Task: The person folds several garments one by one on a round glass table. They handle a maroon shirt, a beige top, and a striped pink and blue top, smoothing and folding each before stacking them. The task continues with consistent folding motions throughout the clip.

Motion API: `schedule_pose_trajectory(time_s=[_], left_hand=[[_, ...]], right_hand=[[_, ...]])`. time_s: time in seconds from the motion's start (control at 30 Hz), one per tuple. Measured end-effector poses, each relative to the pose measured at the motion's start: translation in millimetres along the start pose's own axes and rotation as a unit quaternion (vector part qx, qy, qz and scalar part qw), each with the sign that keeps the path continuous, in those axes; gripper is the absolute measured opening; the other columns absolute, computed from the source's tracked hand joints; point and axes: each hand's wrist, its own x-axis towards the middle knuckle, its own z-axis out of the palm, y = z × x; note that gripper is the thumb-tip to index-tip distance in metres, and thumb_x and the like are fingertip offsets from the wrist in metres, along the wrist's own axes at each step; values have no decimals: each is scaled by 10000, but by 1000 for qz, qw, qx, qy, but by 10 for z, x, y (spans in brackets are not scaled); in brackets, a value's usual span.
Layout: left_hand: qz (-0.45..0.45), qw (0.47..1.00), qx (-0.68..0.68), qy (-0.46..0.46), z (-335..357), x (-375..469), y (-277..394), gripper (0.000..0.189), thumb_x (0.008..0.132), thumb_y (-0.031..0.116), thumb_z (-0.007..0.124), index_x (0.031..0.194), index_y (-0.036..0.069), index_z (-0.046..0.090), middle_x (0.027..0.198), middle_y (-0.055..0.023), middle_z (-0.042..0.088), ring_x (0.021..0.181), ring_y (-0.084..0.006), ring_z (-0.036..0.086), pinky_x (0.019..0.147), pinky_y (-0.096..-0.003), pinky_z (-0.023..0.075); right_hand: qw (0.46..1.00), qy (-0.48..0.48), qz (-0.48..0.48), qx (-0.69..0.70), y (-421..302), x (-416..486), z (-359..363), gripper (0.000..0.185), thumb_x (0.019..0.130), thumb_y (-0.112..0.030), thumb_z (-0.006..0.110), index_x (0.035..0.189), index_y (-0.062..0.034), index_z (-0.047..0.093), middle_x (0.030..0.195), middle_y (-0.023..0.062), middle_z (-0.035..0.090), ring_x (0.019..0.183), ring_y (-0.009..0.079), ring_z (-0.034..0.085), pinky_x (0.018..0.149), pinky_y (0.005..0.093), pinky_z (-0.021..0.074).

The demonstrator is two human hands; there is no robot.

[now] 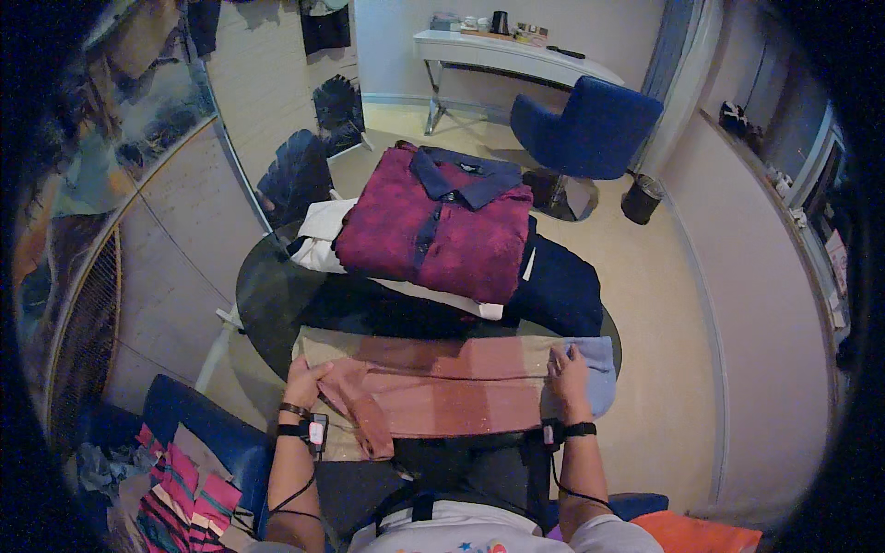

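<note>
A striped knit garment (449,387) in pink, beige and light blue lies partly folded along the near side of a dark oval table (266,297). At its left end my left hand (305,381) grips the cloth near a folded sleeve. My right hand (568,373) rests on the fabric towards the light blue end, fingers bent; whether it pinches the cloth cannot be told. Beyond the garment, a folded maroon shirt with a dark collar (435,221) tops a pile with white cloth (318,235) and dark navy clothing (567,276).
A blue chair (601,131) and a waste bin (642,199) stand beyond the table, near a white desk (498,52). Colourful striped clothes (190,498) lie on a blue chair (228,435) at lower left. Orange cloth (691,532) is at lower right.
</note>
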Motion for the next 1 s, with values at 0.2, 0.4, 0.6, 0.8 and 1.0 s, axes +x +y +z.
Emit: schedule_pose_trajectory(time_s=[0.2, 0.4, 0.6, 0.8, 1.0], left_hand=[[-32, 976, 211, 37, -104, 2, -145, 449, 755, 19, 727, 1168, -44, 563, 1042, -113, 667, 873, -195, 644, 754, -314, 538], [-38, 934, 336, 114, 36, -234, 93, 364, 733, 27, 762, 1032, -20, 560, 902, -92, 636, 797, -153, 610, 688, -313, 532], [171, 881, 426, 112, 60, -621, 242, 319, 730, -39, 699, 1029, 28, 610, 903, -104, 622, 838, -224, 621, 751, -311, 519], [243, 793, 548, -113, 94, -574, 151, 395, 731, -82, 528, 1094, 20, 649, 1209, -166, 635, 1112, -360, 591, 959, -406, 474], [236, 761, 596, -97, 122, -409, 79, 346, 699, -51, 604, 1024, 54, 660, 1072, -161, 659, 1022, -368, 601, 878, -432, 484]], right_hand=[[990, 75, -70, -92, -334, -1, -105, 309, 815, -207, 681, 1108, -115, 664, 1141, 237, 585, 1057, 409, 549, 859, 470, 479], [927, -188, -211, 245, -1770, -297, -282, 253, 878, -256, 633, 1014, -44, 664, 983, 183, 665, 887, 365, 640, 776, 420, 521], [881, -324, -294, 182, -2823, -781, 29, 417, 828, -456, 676, 926, -51, 659, 917, 176, 670, 855, 370, 640, 759, 428, 514], [852, -334, -215, 342, -2905, -784, 440, 258, 845, -273, 629, 968, -47, 623, 905, 175, 658, 848, 355, 637, 746, 431, 523], [610, -397, 126, 674, -2330, -389, 453, 283, 825, -145, 659, 1072, -27, 590, 1048, 86, 624, 987, 227, 597, 851, 351, 490]])
